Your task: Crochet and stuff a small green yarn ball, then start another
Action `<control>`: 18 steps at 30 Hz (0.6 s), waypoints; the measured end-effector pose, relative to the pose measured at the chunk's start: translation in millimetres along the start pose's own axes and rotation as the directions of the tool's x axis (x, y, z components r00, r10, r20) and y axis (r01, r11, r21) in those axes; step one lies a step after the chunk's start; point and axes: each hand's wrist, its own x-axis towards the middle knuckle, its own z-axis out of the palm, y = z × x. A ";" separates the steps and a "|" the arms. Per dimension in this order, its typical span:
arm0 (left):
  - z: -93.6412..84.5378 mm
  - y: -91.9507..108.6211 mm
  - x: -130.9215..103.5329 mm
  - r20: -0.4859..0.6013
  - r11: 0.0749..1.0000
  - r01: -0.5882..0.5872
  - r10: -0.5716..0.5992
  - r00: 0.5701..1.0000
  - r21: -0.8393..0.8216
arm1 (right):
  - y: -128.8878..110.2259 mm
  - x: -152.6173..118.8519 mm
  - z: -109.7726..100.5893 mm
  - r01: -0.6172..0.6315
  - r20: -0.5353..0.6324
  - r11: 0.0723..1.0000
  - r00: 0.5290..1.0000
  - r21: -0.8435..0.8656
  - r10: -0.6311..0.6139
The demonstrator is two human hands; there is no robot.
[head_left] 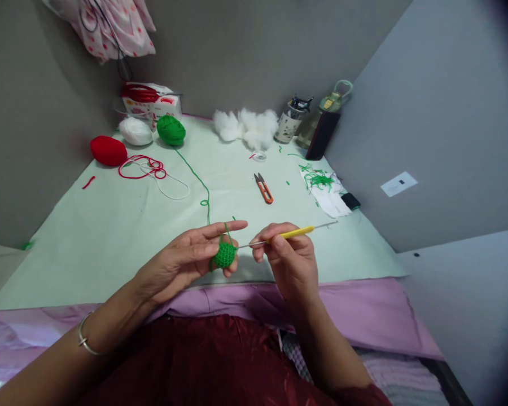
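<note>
Left hand [181, 258], palm turned inward, pinches a small green piece [225, 256] of crochet between the thumb and the curled lower fingers; its index finger points out straight to the right, with green yarn [192, 168] running up over it. Right hand [294, 260], just beside it, grasps a hook [297, 232] by its yellow handle, thumb and fingers closed around it. One thin metal end reaches left to the piece's near-right edge; whether it sits inside a stitch is too small to tell. Another metal end sticks out to the right, past the right hand.

The piece lies at the left hand's fingertips, rounded and closely stitched. It is probably very light, soft and springy, with little slip and no risk of breaking, though a hard squeeze would likely dent it and a tug on the yarn could pull out a loop. The best hold seems to be a gentle pinch on the worked side, away from the hook. The hook looks stiff and slim, best held on its thicker handle.

Beyond the left hand, the yarn leads to a green ball [171, 130], with a white ball [136, 131] and a red ball [109, 150] farther left. Beyond the right hand lie orange snips [263, 189]; farther right are green scraps [319, 179].
</note>
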 end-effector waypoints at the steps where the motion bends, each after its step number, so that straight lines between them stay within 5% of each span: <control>1: 0.9 -0.6 0.0 -0.004 1.000 -0.003 0.003 1.000 -0.006 | 0.8 0.5 1.4 -0.002 -0.002 1.000 1.000 0.019 0.002; 13: -2.0 1.4 -0.2 -0.043 0.996 -0.029 0.032 0.999 0.081 | 2.3 2.1 0.0 -0.038 -0.019 0.999 0.999 -0.002 0.038; 18: 3.6 -2.3 0.6 -0.157 0.955 -0.065 0.115 0.981 0.290 | 7.1 -1.3 6.6 0.150 0.073 0.978 0.987 -0.148 -0.140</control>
